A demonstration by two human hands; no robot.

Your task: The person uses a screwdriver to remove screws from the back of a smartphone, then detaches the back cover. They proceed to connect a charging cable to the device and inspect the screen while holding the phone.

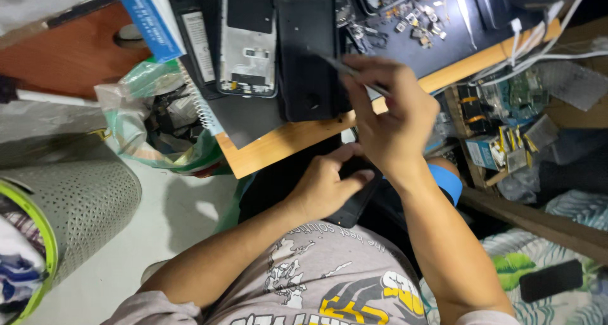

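My left hand (327, 185) grips a black phone (354, 201) held low over my lap, just under the edge of the wooden worktable (266, 149). Above it my right hand (387, 113) pinches a thin metal tool (339, 66) that slants up to the left over the table. A black phone back cover (307, 52) lies flat on the table beside the tool's tip. To its left lies an opened phone frame (248, 43) with its silver inner plate showing.
A dark mat (443, 43) at the back right holds several tiny parts and tweezers (464, 11). White cables (538, 46) trail off the right edge. A plastic bag of parts (158, 119) hangs at left, a perforated grey bin (69, 204) stands lower left, and boxes of components (500, 122) sit at right.
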